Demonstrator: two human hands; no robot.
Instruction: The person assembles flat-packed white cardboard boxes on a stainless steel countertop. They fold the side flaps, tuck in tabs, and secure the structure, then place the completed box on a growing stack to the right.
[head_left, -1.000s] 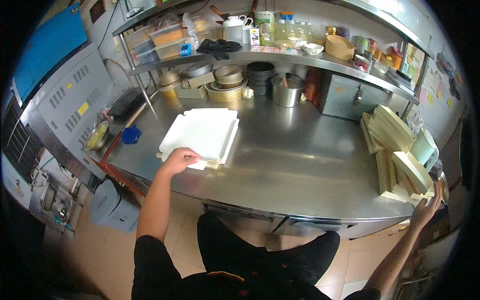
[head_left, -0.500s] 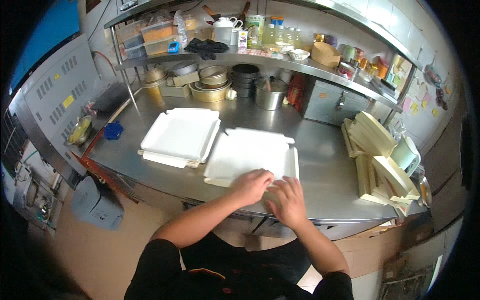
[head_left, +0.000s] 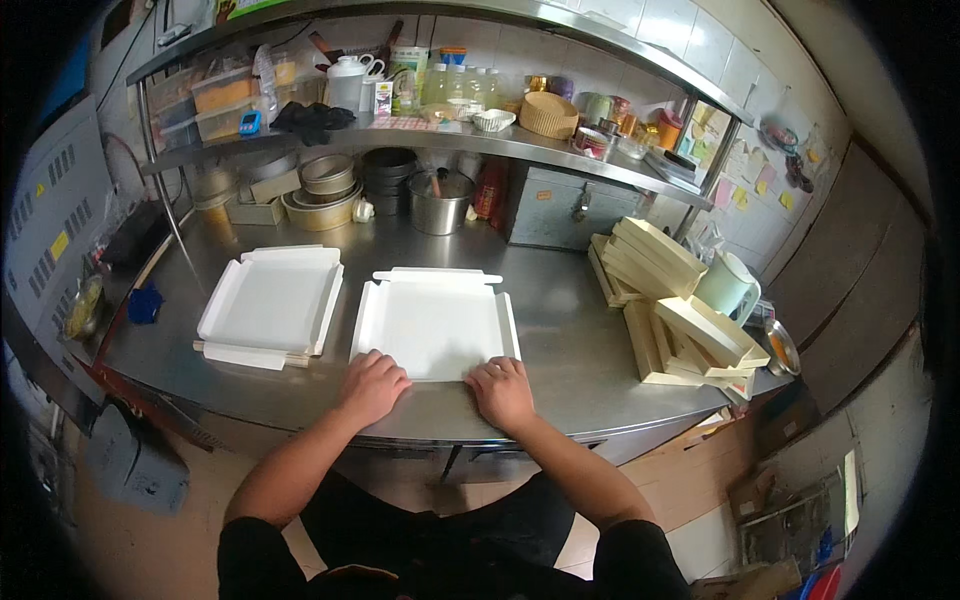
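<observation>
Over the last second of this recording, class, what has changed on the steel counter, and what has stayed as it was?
A flat white box blank came off the stack of blanks and now lies apart, to the stack's right. The left hand left the stack; the right hand came in from the far right. Both now press the blank's near edge. The folded boxes, mint jug and shelf pans stayed put.
</observation>
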